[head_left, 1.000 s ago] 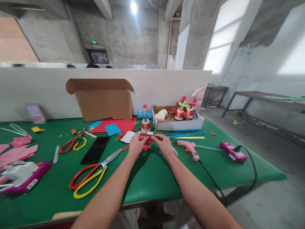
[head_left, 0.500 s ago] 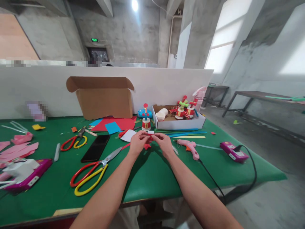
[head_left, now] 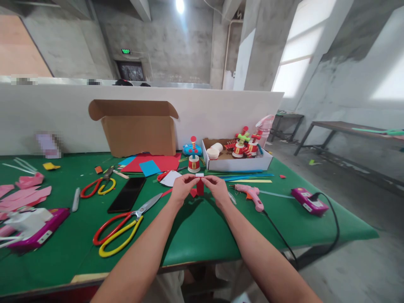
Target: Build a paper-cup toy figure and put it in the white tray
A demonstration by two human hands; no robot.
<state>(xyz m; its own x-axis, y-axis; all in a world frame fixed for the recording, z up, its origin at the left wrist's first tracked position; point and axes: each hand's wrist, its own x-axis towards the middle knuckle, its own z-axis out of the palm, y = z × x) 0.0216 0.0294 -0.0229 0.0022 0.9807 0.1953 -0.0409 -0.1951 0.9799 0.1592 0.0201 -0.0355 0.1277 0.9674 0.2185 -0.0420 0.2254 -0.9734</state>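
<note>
red strip [head_left: 200, 187] with edges hidden by hands [head_left: 182, 190], pink paper [head_left: 28, 199] cut off at left, lilac object [head_left: 49, 145] blurred

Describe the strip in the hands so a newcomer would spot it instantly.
Start from the green table. Above it, near the picture's centre, the left hand and right hand hold a red strip between them. Its white top band sets it apart from the red scrap just left of it.

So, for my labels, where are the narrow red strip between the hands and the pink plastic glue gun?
Narrow red strip [head_left: 200, 186]: head view, hanging part.
Pink plastic glue gun [head_left: 251, 190]: head view, body.
</note>
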